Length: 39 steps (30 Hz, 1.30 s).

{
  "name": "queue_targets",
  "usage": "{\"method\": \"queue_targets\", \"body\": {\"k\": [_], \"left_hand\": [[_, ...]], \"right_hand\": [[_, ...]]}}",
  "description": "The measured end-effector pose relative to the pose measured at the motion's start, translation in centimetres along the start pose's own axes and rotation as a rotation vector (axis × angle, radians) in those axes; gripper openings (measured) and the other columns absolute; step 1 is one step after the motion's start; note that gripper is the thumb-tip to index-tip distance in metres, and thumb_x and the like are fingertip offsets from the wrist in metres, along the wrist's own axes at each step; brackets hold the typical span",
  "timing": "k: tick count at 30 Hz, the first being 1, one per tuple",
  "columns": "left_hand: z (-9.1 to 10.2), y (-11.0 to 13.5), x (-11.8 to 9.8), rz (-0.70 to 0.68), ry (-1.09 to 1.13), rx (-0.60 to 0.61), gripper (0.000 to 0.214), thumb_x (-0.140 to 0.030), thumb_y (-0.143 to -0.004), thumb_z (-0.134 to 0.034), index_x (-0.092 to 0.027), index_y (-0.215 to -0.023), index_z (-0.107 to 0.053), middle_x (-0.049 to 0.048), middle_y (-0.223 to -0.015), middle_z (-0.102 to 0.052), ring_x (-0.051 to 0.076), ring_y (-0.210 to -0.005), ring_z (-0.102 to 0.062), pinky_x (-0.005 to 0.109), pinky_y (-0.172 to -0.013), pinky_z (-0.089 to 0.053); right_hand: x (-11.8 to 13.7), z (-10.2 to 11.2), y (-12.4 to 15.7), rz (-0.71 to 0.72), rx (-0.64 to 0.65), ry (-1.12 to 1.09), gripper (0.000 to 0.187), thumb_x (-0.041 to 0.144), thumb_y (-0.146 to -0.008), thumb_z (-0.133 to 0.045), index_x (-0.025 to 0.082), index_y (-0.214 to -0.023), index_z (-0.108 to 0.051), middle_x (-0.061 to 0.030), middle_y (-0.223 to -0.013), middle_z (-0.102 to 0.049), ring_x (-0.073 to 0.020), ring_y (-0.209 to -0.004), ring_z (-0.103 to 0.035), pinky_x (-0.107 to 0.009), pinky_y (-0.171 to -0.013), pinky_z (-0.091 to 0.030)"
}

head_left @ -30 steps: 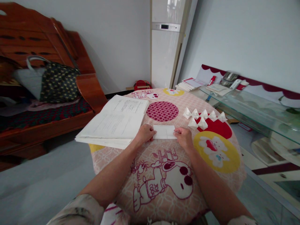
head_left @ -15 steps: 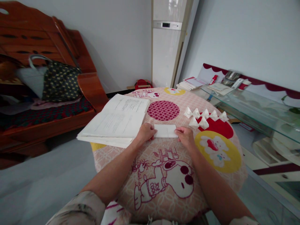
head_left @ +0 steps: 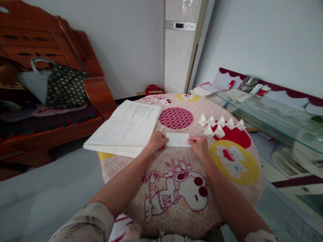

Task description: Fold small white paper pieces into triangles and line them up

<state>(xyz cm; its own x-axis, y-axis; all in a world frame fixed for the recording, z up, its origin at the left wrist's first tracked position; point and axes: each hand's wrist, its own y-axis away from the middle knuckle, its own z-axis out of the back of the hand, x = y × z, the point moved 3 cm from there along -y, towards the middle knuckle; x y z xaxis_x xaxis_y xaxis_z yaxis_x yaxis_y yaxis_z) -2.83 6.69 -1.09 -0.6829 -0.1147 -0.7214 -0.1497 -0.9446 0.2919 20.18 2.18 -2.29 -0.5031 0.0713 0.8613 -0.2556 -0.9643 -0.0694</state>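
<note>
A small folded white paper strip (head_left: pixel 178 139) lies on the round table with its pink cartoon cloth (head_left: pixel 176 201). My left hand (head_left: pixel 156 141) is closed on the strip's left end, fingers curled over it. My right hand (head_left: pixel 199 146) pinches the strip's right end. Both hands press the strip flat against the cloth. Several small folded white paper shapes (head_left: pixel 219 125) lie in a cluster beyond my right hand.
A thick stack of printed sheets (head_left: pixel 124 129) lies at the table's left. A wooden bench (head_left: pixel 58 101) with a dark patterned bag (head_left: pixel 65 87) stands left. A glass shelf (head_left: pixel 272 117) with clutter runs along the right wall. A tall white appliance (head_left: pixel 179 47) stands behind.
</note>
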Motion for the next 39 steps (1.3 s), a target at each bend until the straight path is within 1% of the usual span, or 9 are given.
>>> {"method": "queue_targets", "body": {"k": [7,11,17,22,28,33,39], "left_hand": [[0.0,0.0,0.0,0.012,0.008,0.001,0.029,-0.023,-0.089,-0.059,-0.015,-0.061,-0.059,0.0004,-0.049,-0.062,0.01,-0.041,-0.058,0.018,-0.045,-0.043],[0.0,0.0,0.0,0.001,0.007,0.004,0.029,-0.023,-0.089,-0.059,-0.015,-0.061,-0.06,0.0008,-0.05,-0.063,0.01,-0.042,-0.058,0.019,-0.046,-0.044],[0.0,0.0,-0.1,0.02,-0.019,0.009,0.026,-0.025,-0.09,-0.058,-0.014,-0.068,-0.066,0.0021,-0.053,-0.065,0.012,-0.044,-0.059,0.02,-0.047,-0.046],[0.1,0.1,-0.3,0.022,-0.055,-0.002,0.022,-0.024,-0.09,-0.059,-0.013,-0.074,-0.07,0.0027,-0.056,-0.067,0.011,-0.045,-0.06,0.019,-0.048,-0.045],[0.0,0.2,-0.4,0.013,-0.066,-0.016,0.023,-0.024,-0.09,-0.059,-0.013,-0.074,-0.069,0.0017,-0.053,-0.065,0.01,-0.043,-0.058,0.017,-0.046,-0.043],[0.1,0.5,-0.6,0.002,-0.07,-0.036,0.022,-0.024,-0.091,-0.06,-0.014,-0.074,-0.069,0.0001,-0.05,-0.062,0.01,-0.041,-0.056,0.017,-0.044,-0.041],[0.2,0.6,-0.8,-0.009,-0.081,-0.019,0.026,-0.024,-0.092,-0.058,-0.013,-0.072,-0.069,0.0033,-0.053,-0.064,0.012,-0.044,-0.058,0.02,-0.048,-0.044]], "right_hand": [[0.0,0.0,-0.1,0.023,-0.007,0.045,0.024,0.028,-0.072,-0.065,0.016,-0.084,-0.081,-0.0056,-0.071,-0.076,-0.0219,-0.071,-0.072,-0.028,-0.065,-0.054],[0.0,0.0,-0.1,0.014,0.0,0.08,0.024,0.028,-0.074,-0.065,0.015,-0.086,-0.082,-0.0061,-0.072,-0.077,-0.0227,-0.074,-0.073,-0.028,-0.069,-0.055],[0.1,-0.1,-0.2,0.016,0.006,0.141,0.025,0.025,-0.076,-0.064,0.016,-0.09,-0.083,-0.0052,-0.074,-0.078,-0.0224,-0.075,-0.074,-0.029,-0.072,-0.057],[0.3,-0.1,-0.3,0.007,0.02,0.186,0.026,0.023,-0.076,-0.064,0.018,-0.093,-0.083,-0.0053,-0.08,-0.08,-0.022,-0.077,-0.075,-0.028,-0.073,-0.058],[0.8,-0.1,-0.3,-0.012,0.035,0.247,0.029,0.022,-0.079,-0.063,0.015,-0.099,-0.083,-0.0074,-0.083,-0.08,-0.0223,-0.079,-0.075,-0.028,-0.073,-0.057],[1.0,-0.1,-0.3,-0.012,0.034,0.277,0.027,0.02,-0.079,-0.063,0.017,-0.097,-0.083,-0.0056,-0.079,-0.08,-0.0212,-0.077,-0.075,-0.027,-0.073,-0.057],[0.8,-0.2,-0.4,0.003,0.023,0.256,0.027,0.02,-0.078,-0.064,0.016,-0.096,-0.084,-0.0059,-0.074,-0.078,-0.0219,-0.074,-0.074,-0.028,-0.071,-0.056]]}}
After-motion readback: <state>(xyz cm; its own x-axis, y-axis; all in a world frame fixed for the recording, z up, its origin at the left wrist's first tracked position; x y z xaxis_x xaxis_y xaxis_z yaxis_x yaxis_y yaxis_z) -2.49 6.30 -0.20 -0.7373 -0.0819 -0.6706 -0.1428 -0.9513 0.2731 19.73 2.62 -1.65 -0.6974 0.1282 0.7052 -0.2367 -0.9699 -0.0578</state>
